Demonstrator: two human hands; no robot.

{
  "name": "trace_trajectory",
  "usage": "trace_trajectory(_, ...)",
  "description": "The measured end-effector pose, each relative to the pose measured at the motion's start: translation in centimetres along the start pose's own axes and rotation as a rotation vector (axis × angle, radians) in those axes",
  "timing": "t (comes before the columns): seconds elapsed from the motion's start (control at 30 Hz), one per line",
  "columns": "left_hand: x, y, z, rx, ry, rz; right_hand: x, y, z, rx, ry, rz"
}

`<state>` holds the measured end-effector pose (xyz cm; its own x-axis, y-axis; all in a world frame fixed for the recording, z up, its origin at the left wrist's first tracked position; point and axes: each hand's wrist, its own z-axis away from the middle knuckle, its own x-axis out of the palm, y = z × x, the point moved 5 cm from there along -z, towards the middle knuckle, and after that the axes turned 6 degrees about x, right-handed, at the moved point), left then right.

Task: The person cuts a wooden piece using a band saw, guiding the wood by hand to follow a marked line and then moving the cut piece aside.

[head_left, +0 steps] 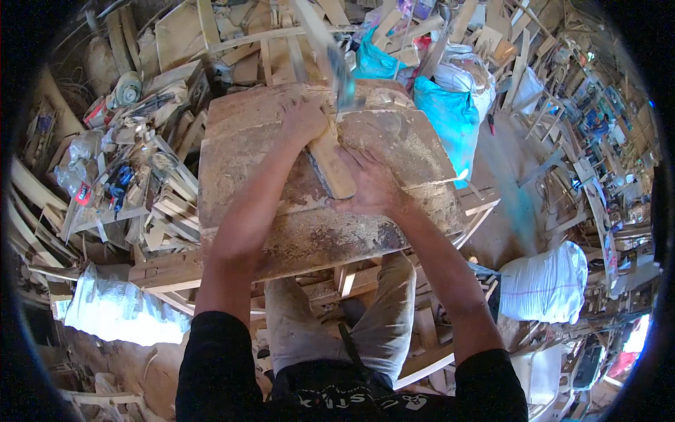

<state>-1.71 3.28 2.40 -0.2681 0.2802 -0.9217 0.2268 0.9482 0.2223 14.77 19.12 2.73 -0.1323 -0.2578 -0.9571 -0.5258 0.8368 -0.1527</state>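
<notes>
A short light wooden block [332, 163] lies on a dusty brown work board [239, 155] in front of me. My left hand [304, 119] presses on the far end of the block. My right hand [370, 184] grips its near end and right side. Just beyond the left hand a band-saw blade and guide [342, 77] stand blurred at the far edge of the board. Sawdust covers the board.
Piles of wood offcuts and slats [169, 204] lie left of the board. Blue sacks [450, 116] stand at the far right, and white sacks sit at lower right [545, 285] and lower left [116, 306]. Frames and planks fill the floor around.
</notes>
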Motion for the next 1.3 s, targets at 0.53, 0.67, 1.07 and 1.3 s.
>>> trace_trajectory(0.53, 0.0, 0.1, 1.6, -0.092, -0.068, 0.095, 1.7, 6.0, -0.2, 0.446, 0.434, -0.543)
trace_trajectory(0.67, -0.1, -0.5, 1.0, -0.102, -0.078, 0.089, 0.9, 4.9, -0.7, 0.397, 0.497, -0.356)
trace_trajectory(1.07, 0.6, -0.4, 0.3, -0.059, -0.03, 0.091, 0.3, 4.1, -1.0, 0.409, 0.505, -0.309)
trace_trajectory(1.3, 1.3, -0.7, -0.5, -0.053, -0.045, 0.108, 0.4, 4.3, -1.4, 0.397, 0.512, -0.335)
